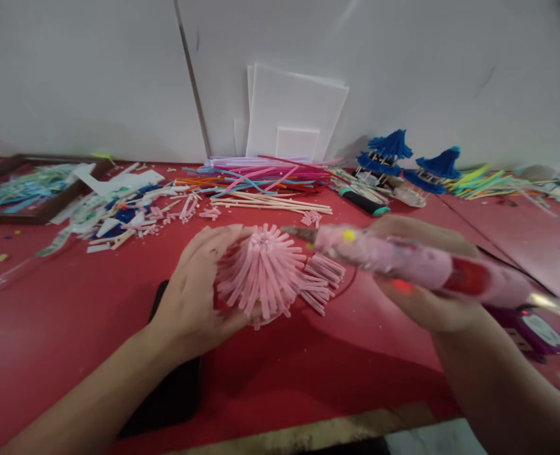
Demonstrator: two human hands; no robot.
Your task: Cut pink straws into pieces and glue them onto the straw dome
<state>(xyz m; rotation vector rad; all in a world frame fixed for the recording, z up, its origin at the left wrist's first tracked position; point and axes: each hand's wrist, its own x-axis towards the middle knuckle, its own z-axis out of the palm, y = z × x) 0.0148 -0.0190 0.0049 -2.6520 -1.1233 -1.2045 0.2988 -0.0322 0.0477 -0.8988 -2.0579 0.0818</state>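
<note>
My left hand (pixel 197 287) is wrapped around the left side of a pink cone-shaped roof (pixel 265 268) built from short strips, which look like cut pipe cleaners, fanning down from its tip. My right hand (pixel 417 278) grips a hot glue gun (pixel 389 256) wrapped in pink and red, somewhat blurred. Its dark nozzle points left, close to the upper right of the roof. A glue stick (pixel 557 308) sticks out of the rear end. Short cut pink strips (pixel 325 272) lie on the red table (pixel 280 379) just right of the roof.
Along the back lie long coloured stems (pixel 270 180), a green-black handled tool (pixel 363 201) and blue-roofed models (pixel 387 155). Scraps (pixel 128 208) and a framed tray (pixel 47 218) are at left. A black phone-like object (pixel 176 392) lies under my left forearm; a purple device (pixel 531 332) stands at right.
</note>
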